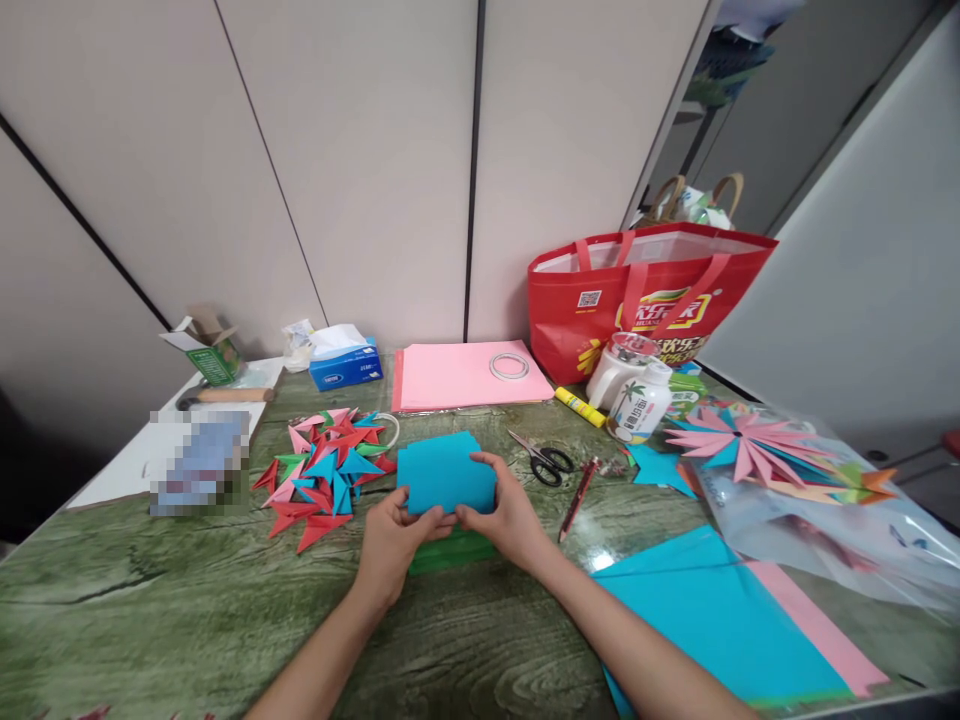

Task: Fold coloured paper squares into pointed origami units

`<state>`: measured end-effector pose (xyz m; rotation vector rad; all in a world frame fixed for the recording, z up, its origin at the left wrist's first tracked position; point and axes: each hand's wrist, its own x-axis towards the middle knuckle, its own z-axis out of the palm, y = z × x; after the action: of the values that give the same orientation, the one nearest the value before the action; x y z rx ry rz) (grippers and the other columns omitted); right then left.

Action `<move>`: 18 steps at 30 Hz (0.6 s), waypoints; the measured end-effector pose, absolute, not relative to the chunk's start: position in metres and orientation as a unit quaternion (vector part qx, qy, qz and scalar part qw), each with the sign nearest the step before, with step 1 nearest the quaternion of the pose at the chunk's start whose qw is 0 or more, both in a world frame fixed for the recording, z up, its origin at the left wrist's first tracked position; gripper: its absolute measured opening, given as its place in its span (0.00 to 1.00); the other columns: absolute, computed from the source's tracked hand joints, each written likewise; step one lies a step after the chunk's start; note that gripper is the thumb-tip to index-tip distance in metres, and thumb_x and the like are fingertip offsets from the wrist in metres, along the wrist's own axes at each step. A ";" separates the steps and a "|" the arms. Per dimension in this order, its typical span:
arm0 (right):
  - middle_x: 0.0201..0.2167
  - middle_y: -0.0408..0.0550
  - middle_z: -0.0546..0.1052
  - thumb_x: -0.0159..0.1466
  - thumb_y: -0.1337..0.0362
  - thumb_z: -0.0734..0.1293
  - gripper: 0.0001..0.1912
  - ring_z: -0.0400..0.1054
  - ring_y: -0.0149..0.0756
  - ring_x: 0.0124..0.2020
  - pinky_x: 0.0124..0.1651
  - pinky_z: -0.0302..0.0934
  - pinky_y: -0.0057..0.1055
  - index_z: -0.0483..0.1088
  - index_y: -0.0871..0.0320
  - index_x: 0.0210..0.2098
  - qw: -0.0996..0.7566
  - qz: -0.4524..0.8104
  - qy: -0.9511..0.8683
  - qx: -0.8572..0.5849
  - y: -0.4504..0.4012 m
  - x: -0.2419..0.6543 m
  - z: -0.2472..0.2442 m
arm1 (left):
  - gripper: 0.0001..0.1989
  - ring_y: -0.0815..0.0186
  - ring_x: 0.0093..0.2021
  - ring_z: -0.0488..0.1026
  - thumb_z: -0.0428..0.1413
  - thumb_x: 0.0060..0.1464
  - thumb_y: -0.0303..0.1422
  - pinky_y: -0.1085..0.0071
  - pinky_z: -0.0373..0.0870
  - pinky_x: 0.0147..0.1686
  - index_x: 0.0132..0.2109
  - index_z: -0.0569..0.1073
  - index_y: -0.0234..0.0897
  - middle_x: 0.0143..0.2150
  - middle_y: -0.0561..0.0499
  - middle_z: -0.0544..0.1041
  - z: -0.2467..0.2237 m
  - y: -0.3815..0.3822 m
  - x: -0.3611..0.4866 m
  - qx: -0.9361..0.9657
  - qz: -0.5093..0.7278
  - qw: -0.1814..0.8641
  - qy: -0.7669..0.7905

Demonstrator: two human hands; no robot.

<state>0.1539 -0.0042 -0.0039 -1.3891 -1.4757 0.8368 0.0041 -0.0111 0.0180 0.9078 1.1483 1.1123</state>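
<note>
Blue paper (448,475), edges staggered, is finger-pinched by left hand (390,545) and right hand (510,515), room being seen on table (187,600) near-left.

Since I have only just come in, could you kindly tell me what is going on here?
A person holds blue paper, apparently several small sheets, in the fingers of the left hand and right hand, with green paper showing just below. Folded, colourful paper pieces lie piled to the left; scissors and a pencil lie untouched to the right.
</note>
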 end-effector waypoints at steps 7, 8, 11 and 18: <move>0.19 0.36 0.65 0.48 0.67 0.66 0.26 0.63 0.31 0.20 0.25 0.58 0.28 0.56 0.56 0.46 0.491 0.439 -0.551 -0.513 0.001 0.156 -0.009 | 0.18 0.56 0.29 0.77 0.63 0.35 0.31 0.63 0.75 0.33 0.35 0.68 0.30 0.26 0.49 0.79 0.021 -0.007 -0.003 0.393 0.509 0.586 0.493; 0.19 0.36 0.65 0.48 0.67 0.66 0.25 0.64 0.31 0.20 0.25 0.59 0.28 0.55 0.56 0.45 0.501 0.455 -0.539 -0.502 0.003 0.157 -0.009 | 0.18 0.56 0.29 0.77 0.63 0.35 0.31 0.62 0.75 0.33 0.35 0.68 0.30 0.26 0.49 0.79 0.021 -0.006 -0.004 0.390 0.516 0.584 0.491; 0.21 0.37 0.68 0.49 0.68 0.65 0.23 0.66 0.31 0.22 0.28 0.62 0.30 0.55 0.56 0.43 0.522 0.465 -0.522 -0.488 0.006 0.160 -0.008 | 0.17 0.57 0.29 0.77 0.64 0.34 0.31 0.63 0.75 0.34 0.34 0.68 0.31 0.27 0.49 0.79 0.019 -0.002 -0.008 0.380 0.538 0.574 0.486; 0.33 0.45 0.70 0.50 0.63 0.66 0.18 0.67 0.35 0.34 0.32 0.64 0.30 0.55 0.54 0.37 0.575 0.492 -0.488 -0.433 0.006 0.159 -0.003 | 0.16 0.58 0.28 0.77 0.64 0.34 0.31 0.65 0.75 0.32 0.31 0.67 0.32 0.24 0.50 0.79 0.017 0.001 -0.011 0.369 0.560 0.559 0.487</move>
<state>0.1589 0.0064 -0.0031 -1.0150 -1.1436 1.1533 -0.0108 0.0006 0.0168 0.8712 1.1496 1.3217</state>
